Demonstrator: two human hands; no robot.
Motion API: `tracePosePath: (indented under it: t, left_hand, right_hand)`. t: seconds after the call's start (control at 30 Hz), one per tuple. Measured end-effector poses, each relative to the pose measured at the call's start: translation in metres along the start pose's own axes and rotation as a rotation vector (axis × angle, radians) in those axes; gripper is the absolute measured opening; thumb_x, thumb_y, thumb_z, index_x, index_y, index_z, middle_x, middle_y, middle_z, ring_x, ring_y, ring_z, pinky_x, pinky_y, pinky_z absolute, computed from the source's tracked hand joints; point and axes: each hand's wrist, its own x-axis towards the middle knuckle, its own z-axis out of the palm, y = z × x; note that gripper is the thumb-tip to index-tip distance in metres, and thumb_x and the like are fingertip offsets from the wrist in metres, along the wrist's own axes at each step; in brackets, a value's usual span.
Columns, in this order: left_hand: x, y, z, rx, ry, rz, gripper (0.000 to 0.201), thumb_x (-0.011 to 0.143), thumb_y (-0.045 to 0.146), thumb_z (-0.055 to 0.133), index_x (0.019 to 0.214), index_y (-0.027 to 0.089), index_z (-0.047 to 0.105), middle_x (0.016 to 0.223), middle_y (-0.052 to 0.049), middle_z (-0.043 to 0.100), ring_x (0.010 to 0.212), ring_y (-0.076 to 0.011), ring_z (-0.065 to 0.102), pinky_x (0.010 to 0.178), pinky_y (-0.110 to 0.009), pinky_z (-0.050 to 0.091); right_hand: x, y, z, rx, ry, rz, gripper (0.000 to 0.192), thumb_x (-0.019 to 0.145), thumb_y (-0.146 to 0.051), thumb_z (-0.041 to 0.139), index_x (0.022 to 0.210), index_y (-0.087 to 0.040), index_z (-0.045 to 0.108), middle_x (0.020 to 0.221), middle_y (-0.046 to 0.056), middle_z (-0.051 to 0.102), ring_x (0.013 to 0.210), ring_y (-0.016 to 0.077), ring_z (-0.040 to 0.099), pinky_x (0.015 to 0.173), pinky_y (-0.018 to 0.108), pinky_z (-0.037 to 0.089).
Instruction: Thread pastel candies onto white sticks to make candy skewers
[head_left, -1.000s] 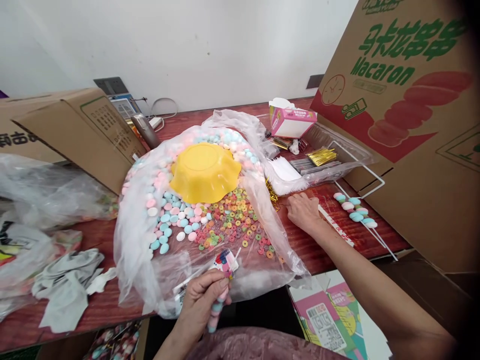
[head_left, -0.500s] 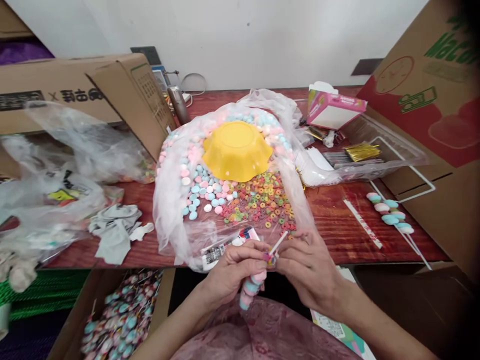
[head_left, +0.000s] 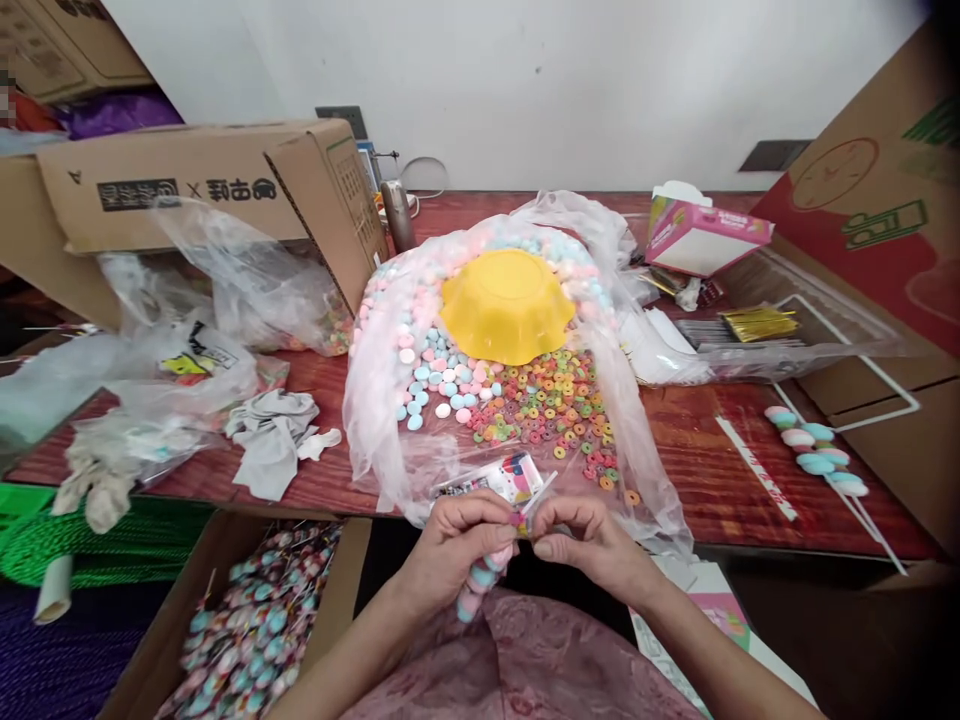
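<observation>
Over the red desk (head_left: pixel 705 470) edge — left hand (head_left: pixel 457 545) gripping the candy skewer (head_left: pixel 480 580), right hand (head_left: pixel 592 545) pinching its tip — best kept steady, close together.

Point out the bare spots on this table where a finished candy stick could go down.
Bare wood lies between the candy bag and the loose candy stick. A smaller patch sits beside the grey rag. The left end is crowded with plastic bags.
</observation>
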Motion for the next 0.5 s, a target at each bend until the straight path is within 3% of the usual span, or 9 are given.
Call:
tracePosePath:
  t: [0.1, 0.2, 0.33, 0.43, 0.5]
  left_hand:
    - [0.002, 0.001, 0.001, 0.006, 0.026, -0.011, 0.028, 0.073, 0.037, 0.076, 0.074, 0.010, 0.070, 0.075, -0.001, 0.061, 0.032, -0.0024, 0.046, 0.025, -0.014, 0.030]
    - [0.005, 0.000, 0.002, -0.016, 0.085, -0.001, 0.031, 0.074, 0.041, 0.075, 0.075, 0.011, 0.068, 0.067, 0.001, 0.058, 0.031, -0.0018, 0.043, 0.026, -0.014, 0.031]
    - [0.011, -0.005, 0.002, -0.011, 0.146, 0.009, 0.035, 0.074, 0.046, 0.074, 0.084, 0.013, 0.069, 0.062, 0.004, 0.057, 0.033, -0.0020, 0.040, 0.028, -0.015, 0.032]
    - [0.013, -0.009, 0.009, 0.022, 0.126, 0.006, 0.030, 0.076, 0.043, 0.071, 0.080, 0.013, 0.068, 0.058, 0.005, 0.053, 0.034, -0.0023, 0.039, 0.028, -0.014, 0.030]
    - [0.013, -0.011, 0.015, 0.005, 0.156, 0.029, 0.026, 0.077, 0.039, 0.067, 0.070, 0.015, 0.062, 0.053, 0.007, 0.048, 0.033, -0.0027, 0.037, 0.028, -0.014, 0.028]
  right_hand:
    - [-0.004, -0.004, -0.004, -0.047, 0.026, 0.003, 0.028, 0.079, -0.045, 0.072, 0.071, -0.019, 0.065, 0.064, -0.002, 0.058, 0.060, 0.0116, 0.051, 0.058, 0.024, 0.041]
    - [-0.013, -0.010, -0.013, -0.205, 0.166, -0.059, 0.026, 0.082, -0.042, 0.069, 0.070, -0.019, 0.064, 0.064, -0.001, 0.058, 0.060, 0.0124, 0.052, 0.056, 0.024, 0.041]
    - [-0.019, -0.018, -0.011, -0.405, 0.405, -0.390, 0.004, 0.086, -0.024, 0.066, 0.087, -0.023, 0.070, 0.081, 0.002, 0.066, 0.076, 0.0168, 0.061, 0.068, 0.028, 0.049]
    - [-0.013, -0.019, 0.006, -0.648, 0.369, -0.660, 0.028, 0.088, -0.011, 0.060, 0.106, -0.028, 0.072, 0.087, 0.003, 0.067, 0.084, 0.0188, 0.062, 0.074, 0.033, 0.048]
    - [-0.005, -0.018, 0.017, -0.831, 0.378, -0.750, 0.035, 0.089, -0.007, 0.055, 0.111, -0.028, 0.072, 0.082, 0.003, 0.067, 0.081, 0.0184, 0.061, 0.073, 0.035, 0.045]
